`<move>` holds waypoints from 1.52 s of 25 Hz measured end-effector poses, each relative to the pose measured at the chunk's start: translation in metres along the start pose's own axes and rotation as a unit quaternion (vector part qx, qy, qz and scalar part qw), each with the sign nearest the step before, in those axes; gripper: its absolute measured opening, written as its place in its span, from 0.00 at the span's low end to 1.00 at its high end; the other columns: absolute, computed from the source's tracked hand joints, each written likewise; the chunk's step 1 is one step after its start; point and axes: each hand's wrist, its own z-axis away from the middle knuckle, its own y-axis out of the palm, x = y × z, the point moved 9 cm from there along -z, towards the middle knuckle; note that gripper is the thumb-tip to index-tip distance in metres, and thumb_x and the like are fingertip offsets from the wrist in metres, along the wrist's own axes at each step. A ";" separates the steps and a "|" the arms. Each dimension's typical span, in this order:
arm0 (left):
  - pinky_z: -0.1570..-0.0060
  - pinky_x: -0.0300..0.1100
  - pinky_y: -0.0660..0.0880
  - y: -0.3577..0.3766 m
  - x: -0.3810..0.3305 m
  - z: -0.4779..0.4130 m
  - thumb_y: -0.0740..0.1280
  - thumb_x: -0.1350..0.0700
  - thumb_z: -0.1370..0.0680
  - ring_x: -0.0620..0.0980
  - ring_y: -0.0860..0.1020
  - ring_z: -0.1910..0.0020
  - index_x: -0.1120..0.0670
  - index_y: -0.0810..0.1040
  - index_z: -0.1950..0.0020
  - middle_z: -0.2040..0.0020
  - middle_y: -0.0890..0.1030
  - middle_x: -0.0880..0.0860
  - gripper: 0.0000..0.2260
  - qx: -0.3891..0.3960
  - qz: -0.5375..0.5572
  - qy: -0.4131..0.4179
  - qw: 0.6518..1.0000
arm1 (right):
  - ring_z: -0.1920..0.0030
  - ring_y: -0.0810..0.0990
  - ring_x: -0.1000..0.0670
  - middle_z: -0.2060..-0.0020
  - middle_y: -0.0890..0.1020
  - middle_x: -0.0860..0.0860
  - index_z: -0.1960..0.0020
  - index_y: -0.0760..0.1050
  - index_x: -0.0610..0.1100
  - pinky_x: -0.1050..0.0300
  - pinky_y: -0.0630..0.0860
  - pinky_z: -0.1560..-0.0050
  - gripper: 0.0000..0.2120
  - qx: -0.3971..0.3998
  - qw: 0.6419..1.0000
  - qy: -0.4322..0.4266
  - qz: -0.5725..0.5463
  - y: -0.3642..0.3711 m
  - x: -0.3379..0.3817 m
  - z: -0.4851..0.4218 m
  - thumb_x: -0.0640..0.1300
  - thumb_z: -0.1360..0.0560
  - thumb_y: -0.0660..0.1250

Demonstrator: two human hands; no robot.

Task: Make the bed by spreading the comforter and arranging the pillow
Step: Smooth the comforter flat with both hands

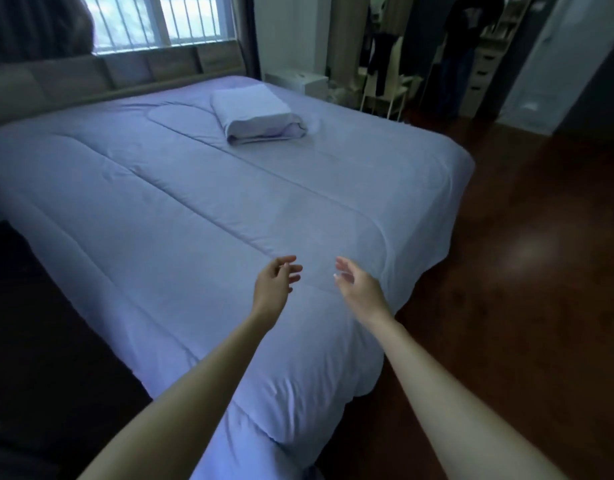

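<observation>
Two hands, left hand (274,284) and right hand (357,287), empty, fingers spread above smooth lavender comforter (194,209); pillow (258,114) atop.

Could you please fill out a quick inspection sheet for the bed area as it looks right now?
Surface: the bed is fully covered; wooden headboard at the far end.
Job's things: the comforter lies spread flat over the bed, hanging over the near corner; the pillow lies on top near the headboard, at an angle.
Clutter: nothing seen on the bed.
Grippers: left hand and right hand are open, palms facing each other, over the comforter, holding nothing.
Cables: nothing seen.
Surroundings: window behind the headboard, white nightstand beside the bed, hanging clothes beyond, dark wood floor.
</observation>
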 end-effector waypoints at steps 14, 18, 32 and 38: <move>0.26 0.50 0.51 0.092 0.120 -0.263 0.53 0.49 0.18 0.52 0.54 0.22 0.55 0.53 0.22 0.21 0.54 0.54 0.26 -0.054 -0.474 -0.020 0.879 | 0.40 0.77 0.48 0.37 0.78 0.48 0.34 0.73 0.43 0.60 0.70 0.40 0.17 0.158 0.975 -0.051 0.148 0.013 -0.155 -0.273 0.40 0.22 0.62; 0.26 0.55 0.40 0.082 0.157 -0.291 0.43 0.39 0.23 0.52 0.49 0.22 0.46 0.51 0.22 0.21 0.51 0.51 0.30 -0.045 -0.571 -0.028 0.819 | 0.39 0.77 0.46 0.40 0.79 0.47 0.37 0.75 0.42 0.57 0.70 0.40 0.15 0.157 0.973 -0.059 0.159 0.049 -0.179 -0.329 0.39 0.23 0.61; 0.28 0.65 0.46 -0.120 0.204 -0.078 0.48 0.43 0.18 0.59 0.50 0.23 0.52 0.51 0.22 0.21 0.53 0.56 0.27 -0.466 -0.439 -0.389 0.662 | 0.22 0.46 0.50 0.22 0.49 0.56 0.24 0.50 0.58 0.39 0.41 0.26 0.25 0.390 0.772 -0.381 0.328 0.305 -0.082 -0.351 0.57 0.20 0.48; 0.29 0.59 0.51 0.118 0.147 -0.245 0.44 0.44 0.19 0.60 0.60 0.25 0.64 0.61 0.26 0.25 0.62 0.61 0.30 -0.377 -0.524 -0.164 0.746 | 0.22 0.49 0.46 0.22 0.53 0.52 0.24 0.53 0.56 0.37 0.44 0.26 0.25 0.236 0.860 -0.242 0.381 0.148 -0.200 -0.591 0.57 0.20 0.47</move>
